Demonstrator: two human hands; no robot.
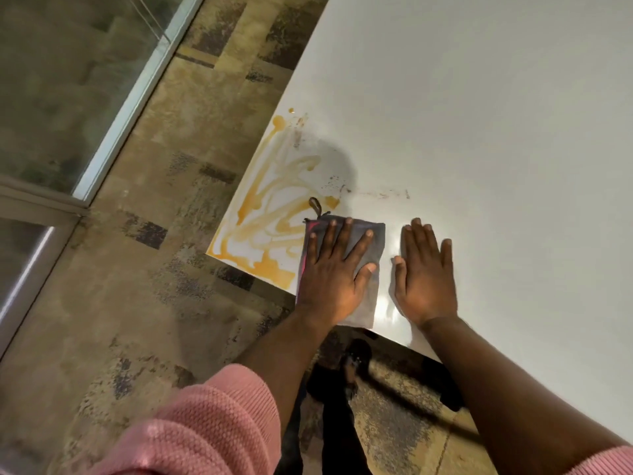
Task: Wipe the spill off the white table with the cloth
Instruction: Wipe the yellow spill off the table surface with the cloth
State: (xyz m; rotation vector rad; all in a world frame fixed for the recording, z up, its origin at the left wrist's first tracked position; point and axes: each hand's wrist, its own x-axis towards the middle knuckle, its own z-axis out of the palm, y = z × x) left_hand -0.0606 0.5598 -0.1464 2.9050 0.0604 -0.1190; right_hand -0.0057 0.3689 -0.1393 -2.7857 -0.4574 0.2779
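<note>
Cloth [371, 245] is a grey folded rectangle lying flat at the near edge of the white table [496, 114], pinned under the person's left hand [334, 275]. That hand isn't gripping anything, it's just pressed palm-down with fingers spread wide across the fabric. A little dark hanging loop [315, 206] pokes out of the cloth's far left corner, lying on the edge of the mess. No tag or writing readable on it.

Right hand [426, 272] sits just beside the cloth, also flat and open, fingers together, resting on bare tabletop with nothing in it.

Spill [270, 214] is orange-yellow streaks and puddles filling the table's near left corner, running along the left edge, touching the cloth's left side. A few brownish specks [373, 193] trail off toward the middle. Pink knit sleeves [205, 426] are pushed up both forearms. Patchy tan and dark carpet [144, 303] lies below.
</note>
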